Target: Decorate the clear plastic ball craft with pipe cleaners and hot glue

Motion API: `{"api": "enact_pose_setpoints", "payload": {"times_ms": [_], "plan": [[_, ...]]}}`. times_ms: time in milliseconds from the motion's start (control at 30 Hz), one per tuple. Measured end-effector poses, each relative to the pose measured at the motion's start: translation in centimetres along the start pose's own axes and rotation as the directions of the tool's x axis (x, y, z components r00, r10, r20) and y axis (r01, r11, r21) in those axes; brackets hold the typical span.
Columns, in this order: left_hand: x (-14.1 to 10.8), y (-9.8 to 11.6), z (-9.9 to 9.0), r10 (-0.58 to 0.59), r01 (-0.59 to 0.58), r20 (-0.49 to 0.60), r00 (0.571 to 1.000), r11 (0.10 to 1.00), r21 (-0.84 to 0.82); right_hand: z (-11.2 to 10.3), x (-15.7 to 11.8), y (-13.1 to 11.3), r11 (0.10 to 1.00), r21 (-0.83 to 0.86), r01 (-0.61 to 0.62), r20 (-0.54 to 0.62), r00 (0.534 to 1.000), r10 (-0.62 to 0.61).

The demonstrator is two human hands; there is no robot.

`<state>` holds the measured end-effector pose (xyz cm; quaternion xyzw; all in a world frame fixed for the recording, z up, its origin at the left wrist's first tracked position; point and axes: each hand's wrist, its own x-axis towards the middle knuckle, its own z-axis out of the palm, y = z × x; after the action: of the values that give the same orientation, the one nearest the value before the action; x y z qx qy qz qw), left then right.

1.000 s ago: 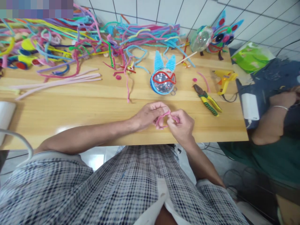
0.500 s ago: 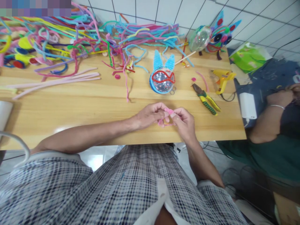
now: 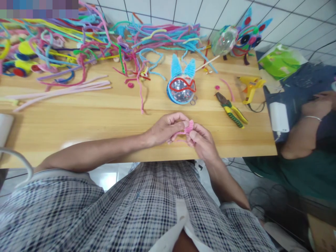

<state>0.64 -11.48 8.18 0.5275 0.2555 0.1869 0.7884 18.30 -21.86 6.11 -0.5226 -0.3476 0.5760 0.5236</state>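
A pink pipe cleaner (image 3: 188, 127), bent into a small tight folded piece with a loose tail, is pinched between both hands near the table's front edge. My left hand (image 3: 172, 128) grips it from the left, thumb on top. From the right, my right hand (image 3: 203, 140) pinches its lower end between thumb and fingers. Beyond my hands stands a clear round ornament (image 3: 181, 91) with a blue rim, two blue pipe cleaner ears and a red fish-shaped outline across its front. Small metal rings (image 3: 193, 100) lie beside it.
Pliers (image 3: 231, 111) and a yellow glue gun (image 3: 250, 89) lie to the right. Piled pipe cleaners (image 3: 165, 36) fill the back, with pale pink ones (image 3: 68, 90) at left. A decorated eared figure (image 3: 248, 42) stands back right. Another person's arm (image 3: 301, 129) rests beyond the table's right end.
The folded pink piece has turned from lying sideways to more upright between my fingers. My right hand has shifted slightly lower and left on it.
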Motion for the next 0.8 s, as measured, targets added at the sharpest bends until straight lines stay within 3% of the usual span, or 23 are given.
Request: {"api": "enact_pose_setpoints", "payload": {"times_ms": [100,200,400,633,800], "plan": [[0.1,-0.1,0.2,0.065,-0.065,-0.004,0.998,0.998,0.018,0.0,0.2,0.7,0.994,-0.088,0.062,-0.074,0.995,-0.069],[0.3,-0.7,0.3,0.044,-0.044,-0.008,0.999,0.999,0.016,0.2,0.6,0.9,0.986,-0.111,0.128,-0.230,0.961,-0.151],[0.7,-1.9,-0.2,-0.009,-0.001,0.073,0.997,0.990,0.141,0.2,1.3,0.2,0.975,0.056,0.215,-0.379,0.908,-0.179],[0.9,-2.0,-0.5,-0.142,0.102,0.163,0.976,0.967,0.232,-3.3,1.6,-1.2,0.923,0.209,0.324,-0.543,0.823,-0.166],[1.2,-1.9,-0.7,-0.121,0.061,0.205,0.971,0.958,0.279,-5.0,1.5,-0.9,0.916,0.175,0.362,-0.553,0.806,-0.213]]}}
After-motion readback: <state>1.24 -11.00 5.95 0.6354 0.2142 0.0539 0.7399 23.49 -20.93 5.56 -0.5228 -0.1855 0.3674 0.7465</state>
